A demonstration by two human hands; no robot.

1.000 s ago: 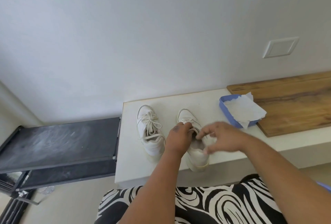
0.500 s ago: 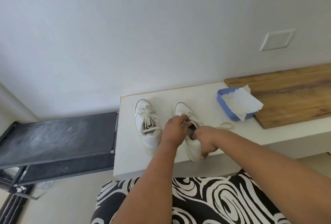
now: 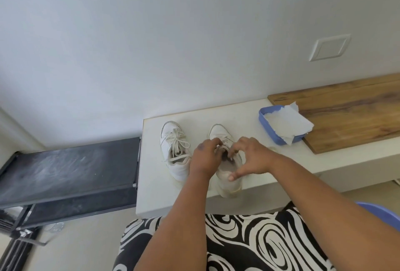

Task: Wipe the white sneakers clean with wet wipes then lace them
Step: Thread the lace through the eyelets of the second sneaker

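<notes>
Two white sneakers stand side by side on the white counter [image 3: 249, 119], toes toward the wall. The left sneaker [image 3: 174, 151] is laced, with loose lace ends across its top. Both hands are at the opening of the right sneaker [image 3: 227, 175]. My left hand [image 3: 205, 156] curls its fingers over the tongue area on the shoe's left side. My right hand [image 3: 249, 156] pinches something at the collar, with its thumb pressed on the heel lining. What the fingertips hold is hidden.
A blue tray [image 3: 272, 132] with white wipes [image 3: 287, 123] sits right of the shoes, partly on a wooden board [image 3: 350, 115]. A dark shelf [image 3: 67, 169] lies left of the counter, lower down. A small pale object lies on the counter beside my right wrist. A black-and-white patterned lap fills the bottom.
My right hand has come back from the shoe's outer side to its collar, fingers now at the opening. My left hand stayed at the tongue. The shoes did not shift.
</notes>
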